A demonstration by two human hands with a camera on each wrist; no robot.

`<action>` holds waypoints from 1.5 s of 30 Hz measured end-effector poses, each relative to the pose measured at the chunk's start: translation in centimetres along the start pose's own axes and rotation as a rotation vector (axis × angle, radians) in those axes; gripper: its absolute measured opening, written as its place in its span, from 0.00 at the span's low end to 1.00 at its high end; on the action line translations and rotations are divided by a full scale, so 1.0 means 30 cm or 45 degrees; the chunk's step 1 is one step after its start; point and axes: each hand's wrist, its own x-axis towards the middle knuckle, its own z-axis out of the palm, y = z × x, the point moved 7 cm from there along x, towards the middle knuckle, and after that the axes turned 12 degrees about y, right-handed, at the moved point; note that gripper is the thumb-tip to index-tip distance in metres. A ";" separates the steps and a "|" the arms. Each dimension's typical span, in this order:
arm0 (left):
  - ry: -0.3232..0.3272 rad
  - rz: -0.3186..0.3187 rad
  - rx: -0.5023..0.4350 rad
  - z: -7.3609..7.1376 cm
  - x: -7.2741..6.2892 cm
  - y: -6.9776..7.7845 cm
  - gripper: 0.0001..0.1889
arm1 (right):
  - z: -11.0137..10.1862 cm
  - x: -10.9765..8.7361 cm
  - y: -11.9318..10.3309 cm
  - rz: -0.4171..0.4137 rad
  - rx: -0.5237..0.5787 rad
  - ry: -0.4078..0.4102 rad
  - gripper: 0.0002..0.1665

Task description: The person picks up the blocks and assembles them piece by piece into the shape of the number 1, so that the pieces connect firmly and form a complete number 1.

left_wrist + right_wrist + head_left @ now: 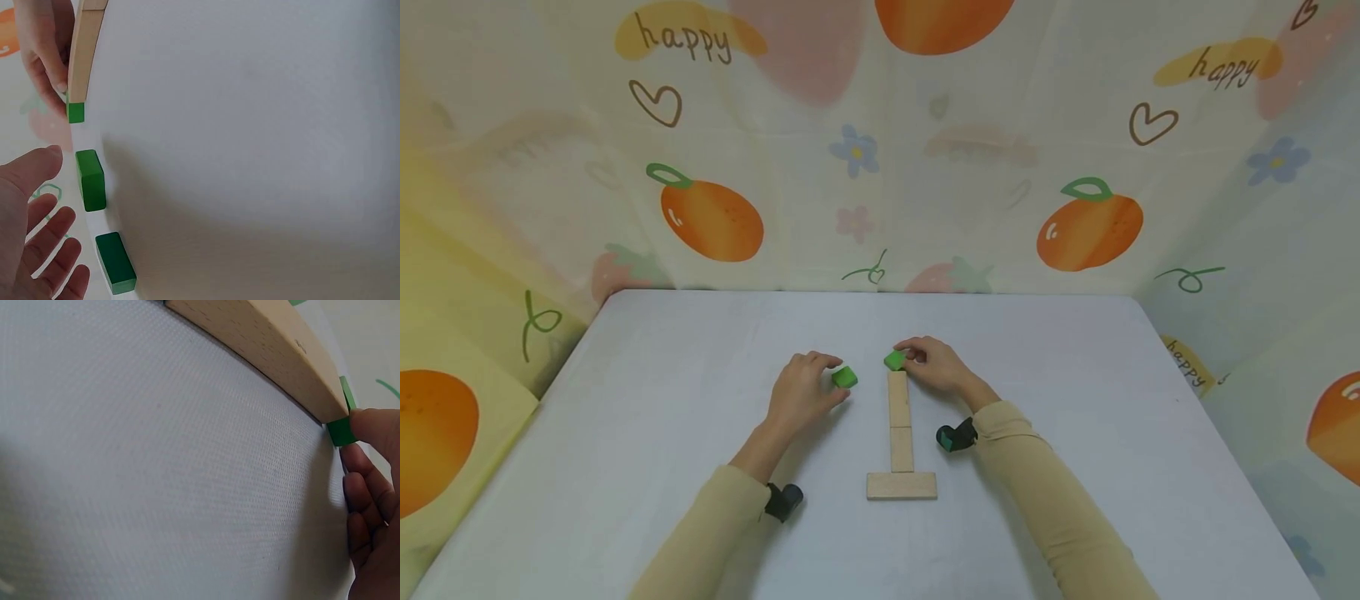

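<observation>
- Your R hand point(936, 363) is pinching a small bright-green rectangular block point(894, 360) btwn thumb & fingers. That block is touching the far end of the wood line; a fingertip grip is prob. giving you fine ctrl.
- Your L hand point(802, 388) is sitting wide, thumb & fingers apart, w/ a second bright-green rectangular block point(845, 377) lying at the opening. In the L-wrist view a gap is showing btwn thumb & block; the spread is prob. leaving room round its sides.
- A dark-green rectangular block point(115, 264) is lying just beside the second one, near your L fingers. Only the L-wrist view is showing it; from the head cam your hand is prob. hiding it.
- Two long pale-wood rectangular blocks, the farther block point(898, 400) & the nearer block point(902, 451), are lying end to end, running away from you. Prob. you're keeping them central so both hands are reaching easily.
- A pale-wood rectangular crosspiece point(902, 487) is lying crosswise at your end, touching the nearer block.
- All are resting on the white-covered worktop point(1052, 342).
- Looks: wood's showing faint specks, plus a small dark mark on the farther block; greens are showing flat faces & straight edges.
</observation>
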 end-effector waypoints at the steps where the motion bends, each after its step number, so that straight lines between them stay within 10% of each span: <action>1: -0.010 -0.005 0.009 0.005 0.003 -0.004 0.23 | -0.001 0.000 -0.001 0.003 0.003 0.000 0.19; 18: -0.097 -0.049 0.099 0.041 0.024 -0.035 0.16 | 0.005 0.001 0.003 0.015 0.020 -0.007 0.19; 45: -0.110 -0.214 -0.097 0.101 0.038 0.015 0.14 | 0.006 0.003 0.006 0.024 0.016 -0.009 0.19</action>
